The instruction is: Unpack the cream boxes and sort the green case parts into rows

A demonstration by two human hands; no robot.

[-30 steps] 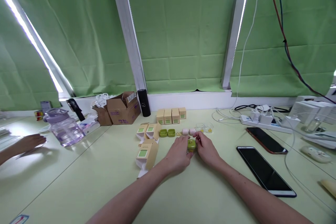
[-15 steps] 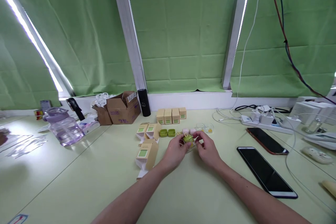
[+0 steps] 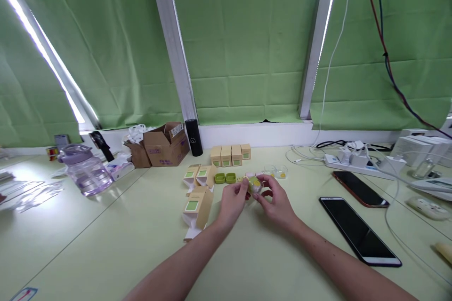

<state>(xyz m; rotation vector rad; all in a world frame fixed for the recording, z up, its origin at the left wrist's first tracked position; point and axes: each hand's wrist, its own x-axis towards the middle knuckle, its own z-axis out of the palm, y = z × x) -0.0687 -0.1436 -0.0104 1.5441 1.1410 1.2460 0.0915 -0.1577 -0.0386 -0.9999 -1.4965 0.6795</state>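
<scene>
Both of my hands meet over the pale green table (image 3: 106,244), holding a small green-and-yellow case (image 3: 254,184) lifted a little off the surface. My left hand (image 3: 233,204) pinches its left side and my right hand (image 3: 277,202) grips its right side. Just behind them lie two green lids (image 3: 225,178), small pink pieces (image 3: 250,175) and two clear round cups (image 3: 275,171). A row of several small tan boxes (image 3: 230,155) stands farther back. Opened tan boxes (image 3: 197,197) lie to the left of my hands.
Two dark phones (image 3: 358,230) lie at the right, beside a power strip with chargers and cables (image 3: 356,160). At the left stand a purple water jug (image 3: 84,171), a brown carton (image 3: 165,146) and a black cylinder (image 3: 193,138). Green blinds hang behind.
My hands have lifted the small green case off the table and turned it, showing a yellow part. The other person's hand at the far left has withdrawn out of view.
</scene>
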